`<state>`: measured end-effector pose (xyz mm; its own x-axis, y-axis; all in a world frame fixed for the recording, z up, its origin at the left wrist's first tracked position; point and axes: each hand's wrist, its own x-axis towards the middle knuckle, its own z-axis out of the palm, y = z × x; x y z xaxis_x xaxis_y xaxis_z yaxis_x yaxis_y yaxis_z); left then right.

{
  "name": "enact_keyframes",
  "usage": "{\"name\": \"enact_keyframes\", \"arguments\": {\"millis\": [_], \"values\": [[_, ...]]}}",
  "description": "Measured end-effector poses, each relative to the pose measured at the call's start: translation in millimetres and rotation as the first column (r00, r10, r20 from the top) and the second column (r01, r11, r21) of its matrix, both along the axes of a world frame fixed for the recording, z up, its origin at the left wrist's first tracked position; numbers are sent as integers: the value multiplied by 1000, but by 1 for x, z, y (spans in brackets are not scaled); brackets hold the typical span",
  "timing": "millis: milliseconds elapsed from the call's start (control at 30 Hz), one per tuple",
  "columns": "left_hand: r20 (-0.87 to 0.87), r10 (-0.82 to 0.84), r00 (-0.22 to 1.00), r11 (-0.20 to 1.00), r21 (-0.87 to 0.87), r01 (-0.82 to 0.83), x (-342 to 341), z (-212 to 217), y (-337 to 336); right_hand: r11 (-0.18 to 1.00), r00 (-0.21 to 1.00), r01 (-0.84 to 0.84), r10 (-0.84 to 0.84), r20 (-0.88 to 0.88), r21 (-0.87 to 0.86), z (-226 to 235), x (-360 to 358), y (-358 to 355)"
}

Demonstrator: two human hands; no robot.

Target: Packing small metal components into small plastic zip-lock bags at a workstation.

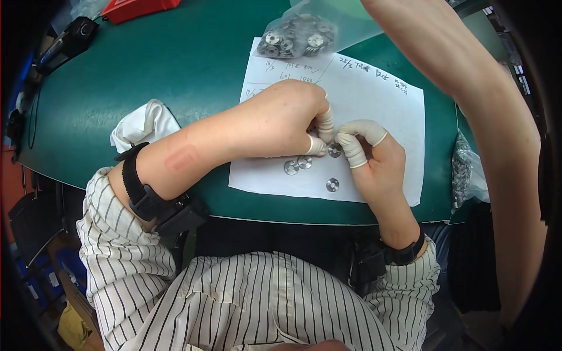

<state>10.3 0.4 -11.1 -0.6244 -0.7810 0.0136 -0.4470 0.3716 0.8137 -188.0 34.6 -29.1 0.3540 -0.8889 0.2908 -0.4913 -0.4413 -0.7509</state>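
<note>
My left hand [290,117] is over the sheet of paper [380,105], white finger covers on its thumb and fingers. Its fingers curl in and close together; what they hold, if anything, is hidden. Close by on the right, my right hand [377,155] also wears white finger covers, thumb and fingers pinched together, their tips nearly meeting the left ones. A small metal disc [334,151] with a central hole lies just under the right fingertips. Below the left hand are two more such discs [291,168], side by side, and another disc [332,185] lies nearer me.
A clear bag of metal discs [298,38] rests on the paper's far edge. Another person's bare arm [486,93] reaches across the right side, near a second bag of metal parts [463,167]. A white cloth [145,124] and red tray [137,9] are on the green table [175,64].
</note>
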Motion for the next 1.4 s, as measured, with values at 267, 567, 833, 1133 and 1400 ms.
{"name": "enact_keyframes", "arguments": {"millis": [267,567,833,1133,1400], "values": [[-3,69,998,995,-68,-69,-2,9,9,837,720,-108,-307,623,537,8,-4,-16],[20,-32,999,995,-94,34,-25,16,16,835,692,-74,-351,631,545,15,-14,-13],[-341,224,913,827,-430,-364,-5,102,-20,842,728,-93,-307,613,531,4,-18,-18],[-111,446,888,607,-691,-391,4,104,-40,837,764,-99,-282,580,537,6,-17,-19],[167,160,973,958,-263,-112,10,35,25,835,824,-84,-248,509,543,12,-14,-9]]}}
